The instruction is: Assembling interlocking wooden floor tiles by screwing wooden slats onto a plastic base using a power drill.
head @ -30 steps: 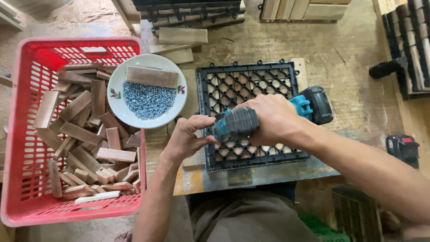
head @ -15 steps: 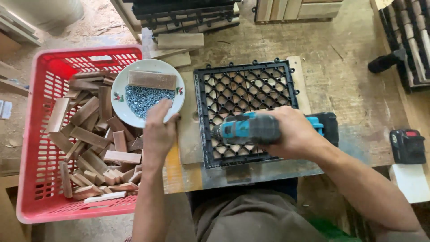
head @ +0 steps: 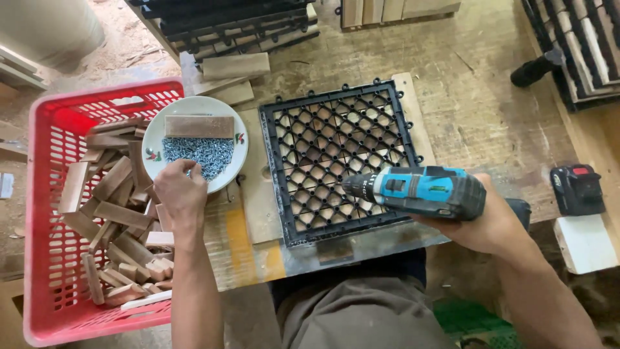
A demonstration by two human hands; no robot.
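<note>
Head view, looking down on a worn wooden bench. The left hand reaches into a white plate at the near rim; its fingers are bunched narrow over a heap of small grey screws, and whether a screw is pinched between them cannot be told. Beyond the fingers, on the far half of the plate, lies a short wooden block. The plate rests partly over the edge of a red plastic crate filled with loose wooden offcuts, which lie directly left of and below the left hand. The right hand is wrapped firmly around the grip of a blue and black cordless drill, held on its side with the chuck pointing toward the left hand. Under the chuck lies a black plastic grid tile, flat on the bench between the two hands. To the right of the right hand, a spare battery pack sits on the bench edge.
</note>
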